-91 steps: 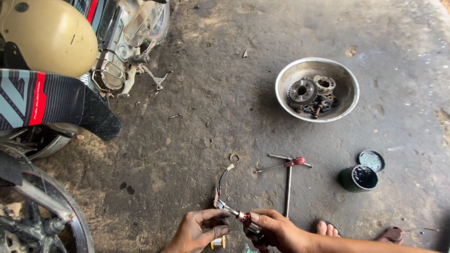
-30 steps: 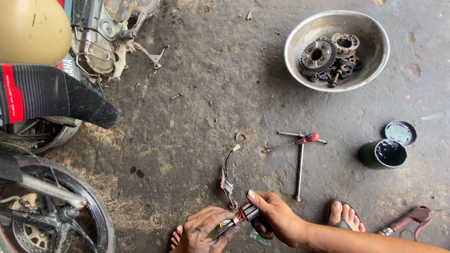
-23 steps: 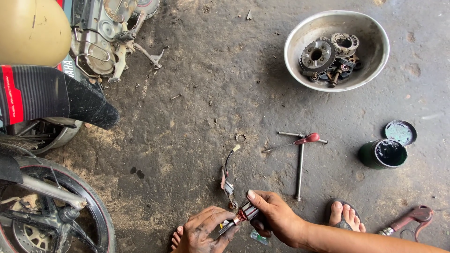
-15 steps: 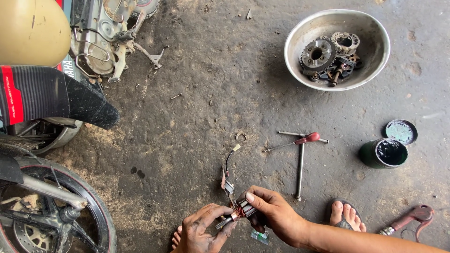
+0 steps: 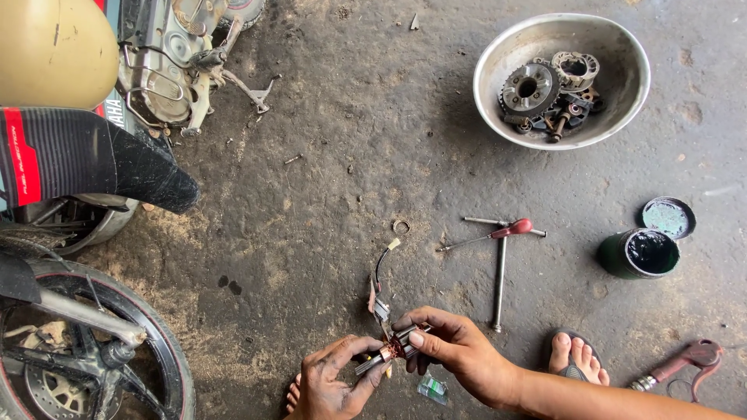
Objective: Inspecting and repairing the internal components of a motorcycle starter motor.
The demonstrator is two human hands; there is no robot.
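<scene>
Copper-wound armature (image 5: 395,348) is pinched between left hand (image 5: 334,383) and right hand (image 5: 459,359), near the T-handle wrench (image 5: 499,257); bare concrete floor (image 5: 327,233) lies open beyond.

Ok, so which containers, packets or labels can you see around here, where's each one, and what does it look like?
Green tin: floor, right of the T-handle wrench; round, open, dark contents.
Tin lid: floor, touching the tin's upper right; round, greenish inside.
Small packet: floor, below the right hand; clear with green.
Seat label: motorcycle seat at left; red band, small white print.
No screens or signs.
</scene>
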